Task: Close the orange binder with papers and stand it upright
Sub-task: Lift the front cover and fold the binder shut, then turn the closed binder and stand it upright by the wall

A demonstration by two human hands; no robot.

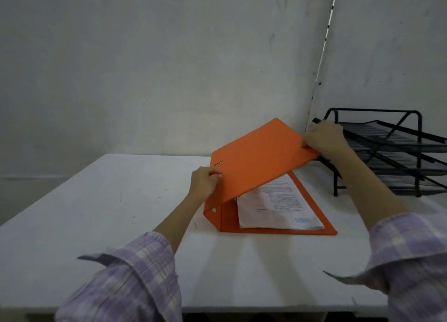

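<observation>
The orange binder (256, 162) lies on the white table (96, 213), half open. Its back cover rests flat and its front cover is raised at a slant over the white printed papers (278, 208) inside. My right hand (324, 138) pinches the far right edge of the raised cover. My left hand (204, 184) rests on the cover's left part near the spine, fingers by the two slots. The ring mechanism is mostly hidden under the cover.
A black wire-mesh tiered paper tray (391, 152) stands at the back right, just behind my right hand. A grey wall runs behind the table, with a corner strip at the right. Table surface extends to the left and front of the binder.
</observation>
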